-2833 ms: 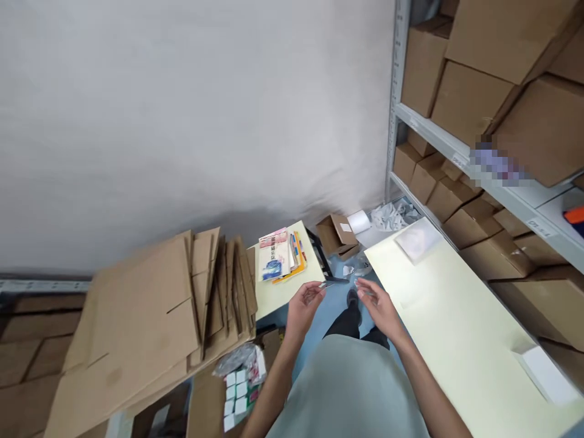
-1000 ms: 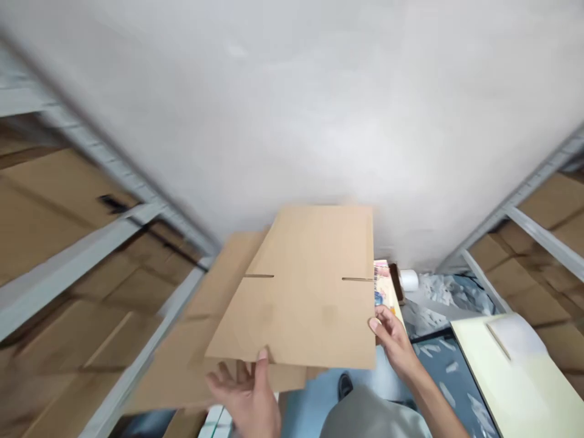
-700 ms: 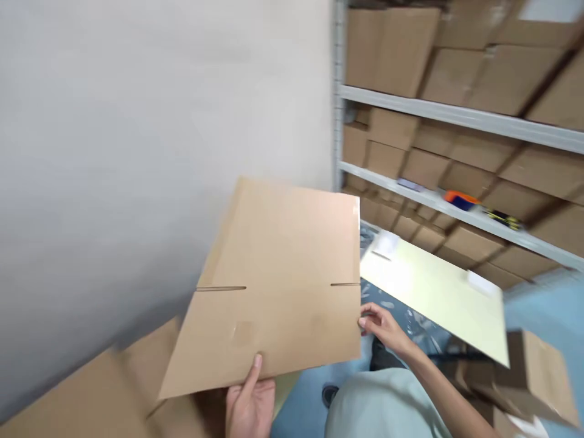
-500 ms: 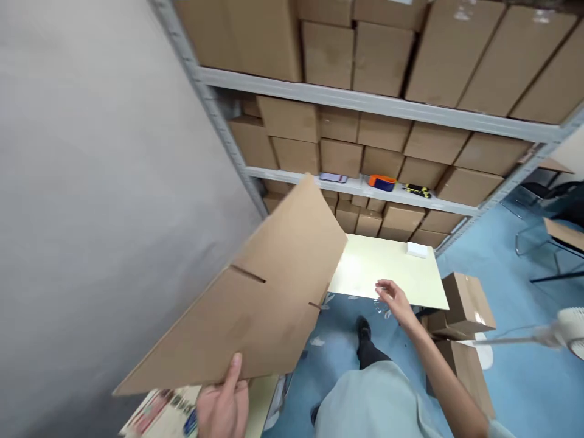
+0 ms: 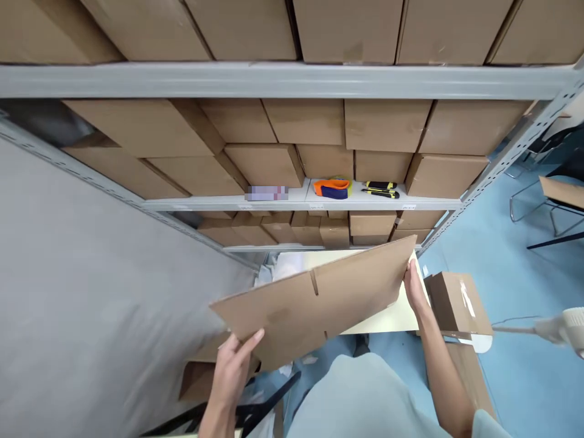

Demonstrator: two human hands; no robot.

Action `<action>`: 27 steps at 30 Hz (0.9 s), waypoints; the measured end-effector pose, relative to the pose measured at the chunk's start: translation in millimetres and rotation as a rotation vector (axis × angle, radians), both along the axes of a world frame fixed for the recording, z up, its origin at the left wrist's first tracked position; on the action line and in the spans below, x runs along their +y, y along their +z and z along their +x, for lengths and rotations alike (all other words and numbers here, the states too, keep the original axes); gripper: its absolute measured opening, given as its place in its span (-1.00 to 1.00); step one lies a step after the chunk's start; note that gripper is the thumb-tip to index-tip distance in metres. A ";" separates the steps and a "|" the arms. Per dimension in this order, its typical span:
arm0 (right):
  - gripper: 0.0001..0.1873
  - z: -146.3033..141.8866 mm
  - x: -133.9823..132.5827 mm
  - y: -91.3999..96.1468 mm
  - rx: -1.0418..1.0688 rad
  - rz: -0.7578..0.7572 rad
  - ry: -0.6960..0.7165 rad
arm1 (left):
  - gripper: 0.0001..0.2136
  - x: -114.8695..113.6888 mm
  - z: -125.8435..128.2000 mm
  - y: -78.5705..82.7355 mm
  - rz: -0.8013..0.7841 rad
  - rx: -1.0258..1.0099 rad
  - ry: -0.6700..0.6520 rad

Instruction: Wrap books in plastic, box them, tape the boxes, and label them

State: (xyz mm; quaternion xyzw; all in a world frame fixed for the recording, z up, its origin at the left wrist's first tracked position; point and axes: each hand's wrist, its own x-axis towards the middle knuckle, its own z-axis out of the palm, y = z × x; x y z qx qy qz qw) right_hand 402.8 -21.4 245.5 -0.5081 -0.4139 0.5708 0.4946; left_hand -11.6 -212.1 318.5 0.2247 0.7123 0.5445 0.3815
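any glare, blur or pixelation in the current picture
Head view: glare pales the tabletop; head view: the cardboard sheet looks fairly sharp, the wall soft; head view: pixelation hides an item on the shelf.

Storeroom or packing area, grey metal shelving point(image 5: 283, 80) stacked with cardboard boxes point(image 5: 387, 125), utility knives point(image 5: 381, 185), pale worktable point(image 5: 387, 321)

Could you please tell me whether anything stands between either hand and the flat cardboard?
Nothing visible does: the left hand grips the flat cardboard near its left end, and the right hand holds its right end.
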 end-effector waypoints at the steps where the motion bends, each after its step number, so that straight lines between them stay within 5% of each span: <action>1: -0.08 3.5 8.6 -4.5 0.009 -0.009 0.007 | -0.38 17.1 4.3 -5.2 0.000 0.068 0.003; 6: -0.03 17.2 20.5 -28.0 -0.013 -0.089 -0.056 | -0.36 83.4 29.3 -35.6 0.116 0.139 0.012; 13: -0.03 26.0 -5.8 -34.6 -0.011 -0.080 -0.126 | -0.27 132.2 39.8 -71.8 0.126 0.041 -0.073; 17: -0.13 22.9 -22.2 -33.9 -0.122 -0.019 -0.159 | -0.31 142.5 31.5 -81.9 0.089 -0.022 -0.089; 27: -0.17 -0.4 -62.7 -46.3 -0.038 -0.121 -0.266 | -0.22 135.2 4.7 -75.8 0.092 -0.104 -0.146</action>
